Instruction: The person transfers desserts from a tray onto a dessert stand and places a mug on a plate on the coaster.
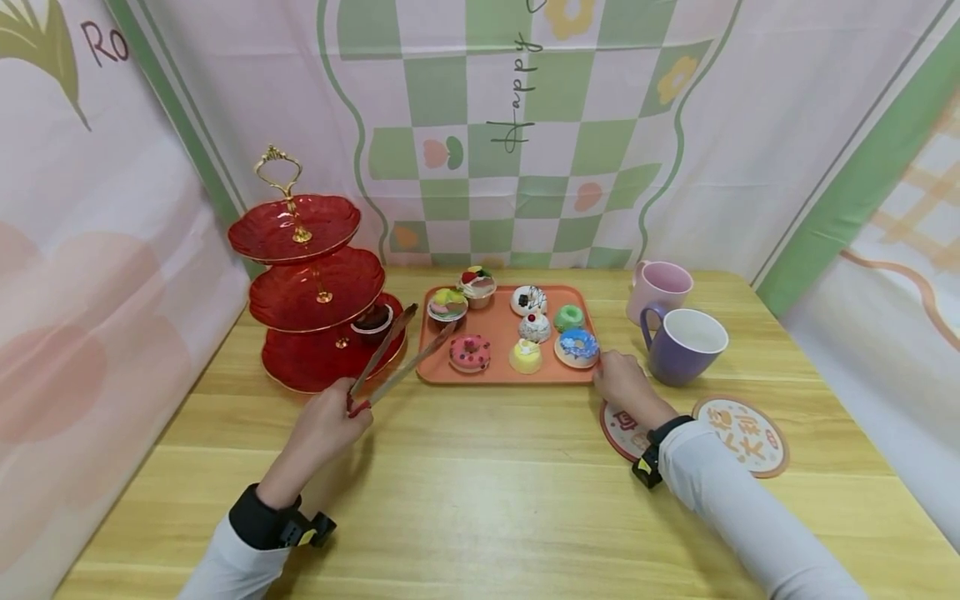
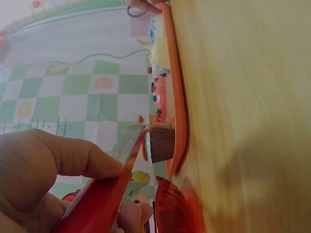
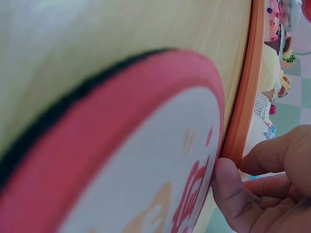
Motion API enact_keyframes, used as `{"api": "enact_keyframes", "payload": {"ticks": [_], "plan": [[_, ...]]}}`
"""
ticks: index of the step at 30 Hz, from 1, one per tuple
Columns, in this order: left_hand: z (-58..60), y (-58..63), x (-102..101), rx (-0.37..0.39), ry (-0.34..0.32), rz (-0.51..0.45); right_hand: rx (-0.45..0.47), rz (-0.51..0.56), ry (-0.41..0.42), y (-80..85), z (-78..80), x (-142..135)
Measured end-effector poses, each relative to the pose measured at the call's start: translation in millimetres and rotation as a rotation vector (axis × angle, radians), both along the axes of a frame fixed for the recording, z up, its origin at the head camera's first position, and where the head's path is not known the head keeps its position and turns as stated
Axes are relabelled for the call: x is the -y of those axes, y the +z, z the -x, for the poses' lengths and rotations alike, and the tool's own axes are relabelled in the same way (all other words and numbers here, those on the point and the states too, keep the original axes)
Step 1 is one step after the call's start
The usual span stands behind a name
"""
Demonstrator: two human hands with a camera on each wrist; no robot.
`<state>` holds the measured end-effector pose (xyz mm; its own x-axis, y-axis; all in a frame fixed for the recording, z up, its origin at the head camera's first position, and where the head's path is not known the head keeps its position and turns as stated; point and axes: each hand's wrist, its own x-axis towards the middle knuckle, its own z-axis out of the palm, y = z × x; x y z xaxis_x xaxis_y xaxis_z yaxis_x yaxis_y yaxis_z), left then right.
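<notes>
The left hand's [image 1: 324, 427] fingers pinch one pair of tongs [image 2: 99, 199], arms apart; whether the tips touch a cake is hard to make out. The right hand's [image 1: 626, 385] fingers pinch one tray's [image 1: 495, 323] rim, hiding its near right corner. Eight sweets [image 1: 470, 353] lie on the tray, between and beyond both sets of fingers. Beyond the left fingers, one three-tier stand [image 1: 292, 293] bears one dark cupcake [image 1: 372, 318], partly covered by the tongs. Right of the right fingers: two mugs [image 1: 678, 354]; nearer, two coasters [image 1: 742, 435], one half hidden
</notes>
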<state>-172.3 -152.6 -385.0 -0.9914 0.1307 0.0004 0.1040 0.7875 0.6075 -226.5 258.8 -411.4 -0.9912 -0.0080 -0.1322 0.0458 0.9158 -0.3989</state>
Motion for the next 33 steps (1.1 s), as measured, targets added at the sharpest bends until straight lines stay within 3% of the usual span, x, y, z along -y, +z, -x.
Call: {"api": "enact_keyframes", "payload": {"ticks": [24, 33], "plan": [[33.2, -6.6, -16, 0.024, -0.003, 0.005, -0.027, -0.008, -0.004, -0.8, -0.2, 0], [38.2, -9.8, -20, -0.017, 0.005, 0.087, -0.035, -0.011, 0.000, -2.2, -0.7, 0]]}}
